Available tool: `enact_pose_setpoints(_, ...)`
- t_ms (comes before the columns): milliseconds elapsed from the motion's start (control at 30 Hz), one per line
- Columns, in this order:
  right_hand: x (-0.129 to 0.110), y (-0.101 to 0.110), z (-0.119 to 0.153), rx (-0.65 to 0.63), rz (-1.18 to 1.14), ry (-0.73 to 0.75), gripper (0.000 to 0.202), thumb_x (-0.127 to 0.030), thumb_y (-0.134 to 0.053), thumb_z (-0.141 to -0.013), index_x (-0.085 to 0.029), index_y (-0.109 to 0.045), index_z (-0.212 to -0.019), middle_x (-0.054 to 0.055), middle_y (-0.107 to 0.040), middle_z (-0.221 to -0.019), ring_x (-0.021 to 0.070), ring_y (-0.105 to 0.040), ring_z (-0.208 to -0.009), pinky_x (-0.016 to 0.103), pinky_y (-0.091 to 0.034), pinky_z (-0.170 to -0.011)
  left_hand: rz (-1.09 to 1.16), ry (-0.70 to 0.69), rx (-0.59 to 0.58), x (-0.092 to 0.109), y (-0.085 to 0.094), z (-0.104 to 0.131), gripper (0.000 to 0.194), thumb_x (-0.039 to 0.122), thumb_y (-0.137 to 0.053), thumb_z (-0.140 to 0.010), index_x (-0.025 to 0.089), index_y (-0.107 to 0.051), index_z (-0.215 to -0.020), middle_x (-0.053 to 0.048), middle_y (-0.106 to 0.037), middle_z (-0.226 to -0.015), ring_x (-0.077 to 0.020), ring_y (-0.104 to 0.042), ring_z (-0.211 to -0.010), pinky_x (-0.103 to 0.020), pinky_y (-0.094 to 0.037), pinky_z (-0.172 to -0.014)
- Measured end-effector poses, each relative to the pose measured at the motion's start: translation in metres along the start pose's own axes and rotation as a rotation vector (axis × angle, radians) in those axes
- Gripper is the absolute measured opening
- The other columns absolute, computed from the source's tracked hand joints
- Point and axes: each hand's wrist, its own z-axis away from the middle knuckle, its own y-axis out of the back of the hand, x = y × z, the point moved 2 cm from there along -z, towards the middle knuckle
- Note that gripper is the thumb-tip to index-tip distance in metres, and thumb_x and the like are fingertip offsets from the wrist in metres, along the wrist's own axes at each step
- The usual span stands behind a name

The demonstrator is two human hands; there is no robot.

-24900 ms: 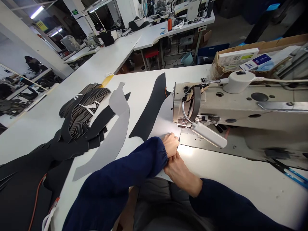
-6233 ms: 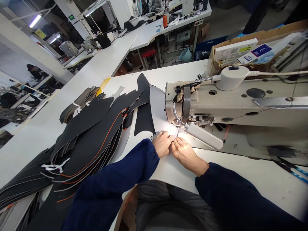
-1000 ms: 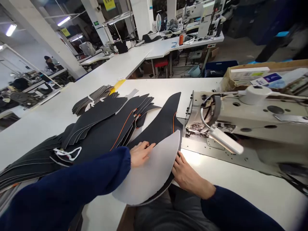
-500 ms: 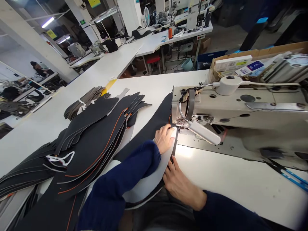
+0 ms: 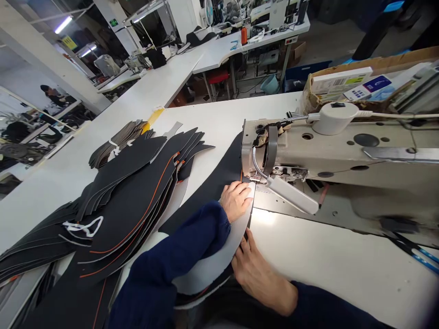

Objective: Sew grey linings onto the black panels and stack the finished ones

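Note:
A sewing machine (image 5: 329,151) with a small white lamp (image 5: 293,195) stands at the right. Under its needle area lies a dark fabric piece (image 5: 209,187) with a grey-backed panel (image 5: 219,260) on top. My left hand (image 5: 236,200) presses on the grey panel close to the presser foot, fingers bent and side by side. Lower down, my right hand (image 5: 259,274) pinches the panel's right edge, with the thumb above and some fingertips hidden beneath the layers.
Stacked dark panels (image 5: 137,196) with orange stitching cover the left of the white table (image 5: 308,256). A cardboard box (image 5: 310,91) of small packages stands behind the machine. Blue-handled scissors (image 5: 416,256) lie at the right. A person (image 5: 55,96) sits far left.
The view has shifted slightly. The panel's upper end sits a little differently by the presser foot, and its lower part bulges more. Both hands keep nearly the same places.

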Motion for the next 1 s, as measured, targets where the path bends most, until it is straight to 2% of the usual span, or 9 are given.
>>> enact_pose_setpoints(200, 0.001, 0.002, -0.003, 0.002, 0.019, -0.018, 0.026, -0.026, -0.053, -0.084, -0.008, -0.07, -0.093, 0.021, -0.065, -0.103, 0.0409, -0.052, -0.111, 0.071, -0.021, -0.104, -0.021, 0.0, 0.034, 0.002, 0.0, -0.004, 0.031, 0.036, -0.04, -0.096, 0.023, -0.062, -0.115, -0.002, -0.055, -0.134, -0.022, -0.043, -0.122, -0.041, -0.039, -0.096)
enact_pose_setpoints(433, 0.001, -0.005, 0.0, -0.017, 0.001, -0.007, 0.025, -0.027, -0.057, -0.08, -0.01, -0.07, -0.093, 0.02, -0.065, -0.104, 0.0416, -0.051, -0.111, 0.07, -0.021, -0.105, -0.042, -0.003, -0.036, 0.007, 0.006, -0.006, 0.035, 0.036, -0.035, -0.097, 0.021, -0.059, -0.119, -0.004, -0.053, -0.136, -0.022, -0.042, -0.123, -0.041, -0.038, -0.098)
enact_pose_setpoints(533, 0.004, -0.008, 0.003, -0.029, 0.012, -0.005, 0.026, -0.027, -0.057, -0.079, -0.009, -0.07, -0.094, 0.02, -0.065, -0.105, 0.0423, -0.051, -0.111, 0.07, -0.021, -0.105, -0.034, -0.004, -0.065, 0.009, 0.008, -0.004, 0.042, 0.043, -0.04, -0.093, 0.02, -0.054, -0.125, -0.007, -0.049, -0.14, -0.025, -0.038, -0.128, -0.044, -0.036, -0.102)
enact_pose_setpoints(633, 0.008, -0.008, 0.005, -0.013, 0.041, -0.004, 0.028, -0.027, -0.058, -0.079, -0.008, -0.069, -0.096, 0.021, -0.065, -0.106, 0.0423, -0.05, -0.113, 0.069, -0.021, -0.105, -0.013, 0.005, -0.151, 0.013, 0.013, 0.004, 0.059, 0.047, -0.049, -0.083, 0.016, -0.047, -0.133, -0.01, -0.037, -0.149, -0.0313, -0.025, -0.137, -0.053, -0.029, -0.109)
enact_pose_setpoints(700, 0.007, -0.006, 0.006, -0.007, 0.057, 0.006, 0.029, -0.027, -0.059, -0.078, -0.008, -0.069, -0.097, 0.021, -0.065, -0.106, 0.0411, -0.051, -0.114, 0.066, -0.023, -0.106, 0.014, 0.008, -0.254, 0.018, 0.021, 0.012, 0.066, 0.04, -0.051, -0.076, 0.012, -0.042, -0.136, -0.011, -0.029, -0.153, -0.034, -0.016, -0.14, -0.056, -0.027, -0.11)
enact_pose_setpoints(767, 0.002, -0.005, 0.008, 0.042, 0.065, -0.003, 0.031, -0.028, -0.061, -0.077, -0.008, -0.068, -0.099, 0.021, -0.066, -0.107, 0.0399, -0.052, -0.113, 0.063, -0.026, -0.104, 0.046, 0.012, -0.35, 0.024, 0.03, 0.02, 0.072, 0.032, -0.052, -0.069, 0.01, -0.039, -0.136, -0.012, -0.024, -0.154, -0.0345, -0.014, -0.14, -0.054, -0.029, -0.11)
enact_pose_setpoints(833, -0.006, -0.004, 0.011, 0.139, 0.058, -0.029, 0.033, -0.029, -0.062, -0.076, -0.009, -0.067, -0.101, 0.02, -0.066, -0.108, 0.0392, -0.055, -0.11, 0.061, -0.03, -0.101, 0.053, 0.029, -0.403, 0.031, 0.039, 0.026, 0.075, 0.026, -0.055, -0.062, 0.01, -0.04, -0.133, -0.013, -0.026, -0.152, -0.0336, -0.02, -0.138, -0.049, -0.032, -0.109)
enact_pose_setpoints(900, -0.014, -0.005, 0.015, 0.205, 0.04, -0.049, 0.034, -0.032, -0.061, -0.076, -0.01, -0.067, -0.101, 0.02, -0.067, -0.107, 0.0388, -0.058, -0.107, 0.06, -0.033, -0.098, 0.033, 0.055, -0.417, 0.037, 0.045, 0.028, 0.072, 0.022, -0.057, -0.057, 0.012, -0.045, -0.127, -0.014, -0.033, -0.146, -0.0316, -0.032, -0.129, -0.044, -0.039, -0.104)
enact_pose_setpoints(1000, -0.02, -0.01, 0.018, 0.194, 0.045, -0.069, 0.038, -0.031, -0.056, -0.079, -0.006, -0.066, -0.106, 0.023, -0.065, -0.111, 0.0394, -0.057, -0.109, 0.06, -0.033, -0.099, -0.016, 0.075, -0.417, 0.042, 0.048, 0.025, 0.057, 0.021, -0.058, -0.058, 0.013, -0.051, -0.113, -0.014, -0.044, -0.131, -0.0292, -0.043, -0.113, -0.041, -0.047, -0.091)
